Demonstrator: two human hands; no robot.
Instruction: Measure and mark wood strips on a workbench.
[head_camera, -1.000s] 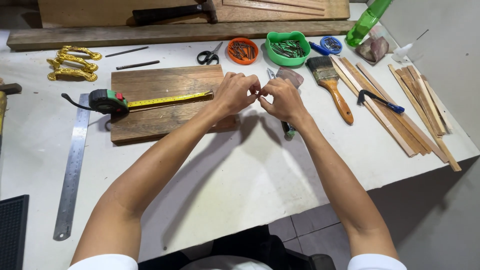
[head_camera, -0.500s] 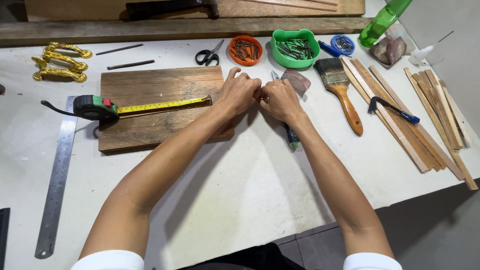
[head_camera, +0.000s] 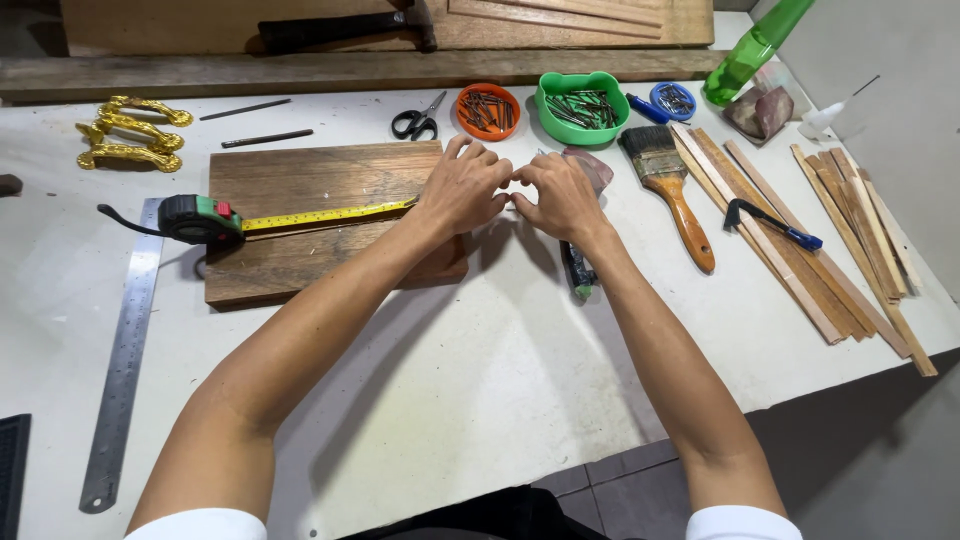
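Note:
My left hand (head_camera: 462, 190) rests on the right end of a brown wooden board (head_camera: 310, 225). It covers the tip of the yellow tape (head_camera: 320, 214) pulled out of a green and black tape measure (head_camera: 200, 219). My right hand (head_camera: 560, 198) is just off the board's right edge, fingers curled, its fingertips meeting those of the left hand. Whatever is pinched between the fingertips is hidden. A dark slim tool (head_camera: 578, 270) lies on the table under my right wrist.
A steel ruler (head_camera: 125, 350) lies at the left, with gold handles (head_camera: 130, 135) behind it. Scissors (head_camera: 418, 120), an orange bowl (head_camera: 487, 110) and a green bowl (head_camera: 581, 106) of nails stand at the back. A paintbrush (head_camera: 675, 190) and thin wooden strips (head_camera: 820, 250) lie at the right.
Both hands stay together at the board's right end. Their fingers have shifted slightly, and the view has tilted and moved a little.

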